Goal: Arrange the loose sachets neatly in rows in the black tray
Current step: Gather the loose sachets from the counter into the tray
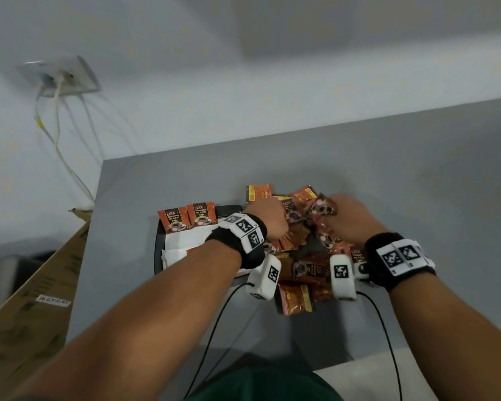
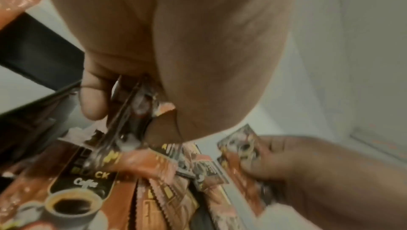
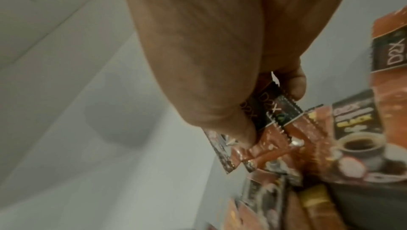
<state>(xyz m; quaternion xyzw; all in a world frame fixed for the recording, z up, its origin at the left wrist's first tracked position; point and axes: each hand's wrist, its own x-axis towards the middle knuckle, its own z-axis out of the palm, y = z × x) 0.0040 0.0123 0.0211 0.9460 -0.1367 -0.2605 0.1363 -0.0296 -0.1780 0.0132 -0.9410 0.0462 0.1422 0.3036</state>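
From the head camera, a heap of orange-brown foil coffee sachets (image 1: pixel 298 256) lies on the grey table (image 1: pixel 417 183), just right of the shallow black tray (image 1: pixel 157 244), where two sachets (image 1: pixel 185 219) lean side by side at its far edge. Both hands are in the heap. At the left wrist, the left hand (image 2: pixel 167 46) pinches a few sachets (image 2: pixel 132 112) between thumb and fingers. At the right wrist, the right hand (image 3: pixel 220 51) grips a small bunch of sachets (image 3: pixel 275 120).
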